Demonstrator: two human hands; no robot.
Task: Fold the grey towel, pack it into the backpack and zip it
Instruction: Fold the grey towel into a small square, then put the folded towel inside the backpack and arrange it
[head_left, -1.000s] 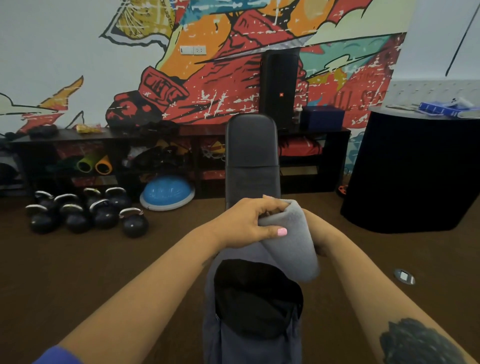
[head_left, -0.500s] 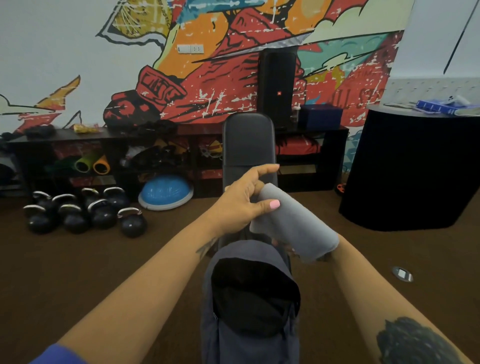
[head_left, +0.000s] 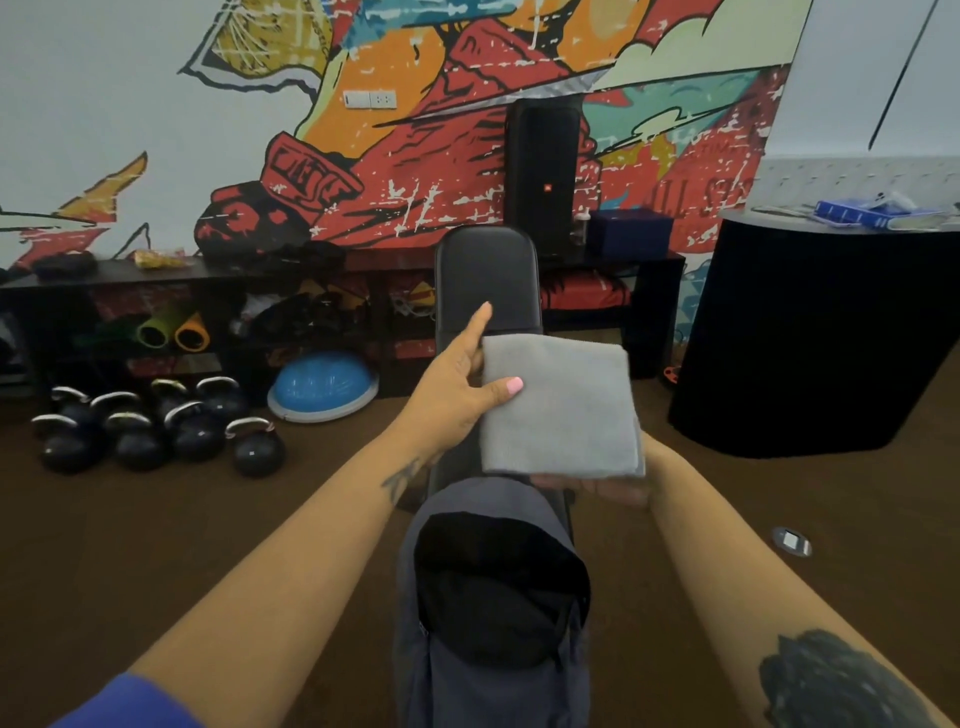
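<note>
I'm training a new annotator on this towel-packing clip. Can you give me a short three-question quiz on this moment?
1. True or false: the grey towel already lies inside the backpack.
2. Which hand has its thumb on top of the towel? A) left hand B) right hand C) neither
3. Fill in: the backpack's main compartment is ____ (zipped or unzipped).

Key:
1. False. The folded towel is held above the backpack, over the bench.
2. A. The left hand pinches the towel's left edge, thumb on top; the right hand supports it from below, mostly hidden.
3. Unzipped; its dark inside shows.
</note>
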